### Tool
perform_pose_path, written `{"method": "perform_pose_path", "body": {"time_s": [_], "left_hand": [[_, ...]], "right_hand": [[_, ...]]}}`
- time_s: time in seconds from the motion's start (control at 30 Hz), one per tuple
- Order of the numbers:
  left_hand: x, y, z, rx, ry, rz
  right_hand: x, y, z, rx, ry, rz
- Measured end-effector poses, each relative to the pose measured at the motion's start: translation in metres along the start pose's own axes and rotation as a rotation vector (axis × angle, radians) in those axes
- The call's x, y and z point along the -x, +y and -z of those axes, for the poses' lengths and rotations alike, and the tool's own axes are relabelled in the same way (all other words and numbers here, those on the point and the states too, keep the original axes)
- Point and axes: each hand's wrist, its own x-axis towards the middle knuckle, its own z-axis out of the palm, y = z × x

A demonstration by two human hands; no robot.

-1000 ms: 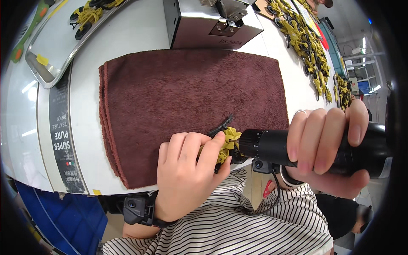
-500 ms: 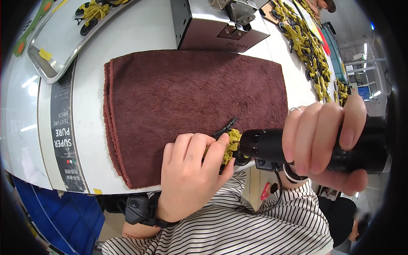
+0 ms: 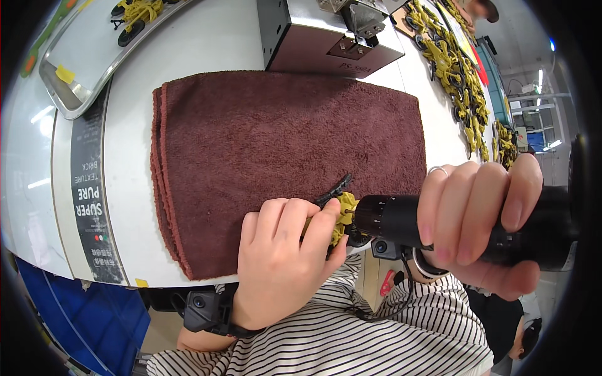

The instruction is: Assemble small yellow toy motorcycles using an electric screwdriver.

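My left hand (image 3: pixel 285 260) is closed on a small yellow toy motorcycle (image 3: pixel 345 213) with black parts, holding it at the front edge of a folded brown towel (image 3: pixel 282 138). A black bar-shaped part of the toy sticks out past my fingertips, and a black wheel shows below. Fingers of my right hand (image 3: pixel 473 213) wrap round a black electric screwdriver (image 3: pixel 392 216), held nearly level. Its thin bit meets the toy's yellow body from the right. My left palm covers much of the toy.
Beyond the towel stands a metal box-shaped machine (image 3: pixel 332 47). A metal tray (image 3: pixel 75 106) with another yellow toy (image 3: pixel 135 15) is at far left. Many yellow toys (image 3: pixel 448 69) are piled at far right. A blue crate (image 3: pixel 69 313) sits below the table's left edge. Another person (image 3: pixel 501 319) is at lower right.
The view has shifted slightly. The screwdriver's rear end sits a little lower, while its tip stays at the toy. My left hand's grip looks the same.
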Motion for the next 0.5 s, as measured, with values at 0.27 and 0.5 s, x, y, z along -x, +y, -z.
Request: {"method": "perform_pose_path", "body": {"time_s": [0.27, 0.5], "left_hand": [[0.001, -0.001, -0.002, -0.011, -0.006, -0.014], [0.0, 0.001, 0.0, 0.011, -0.005, -0.014]], "right_hand": [[0.0, -0.01, -0.009, 0.102, 0.174, -0.208], [0.001, -0.007, 0.003, 0.023, 0.02, -0.02]]}}
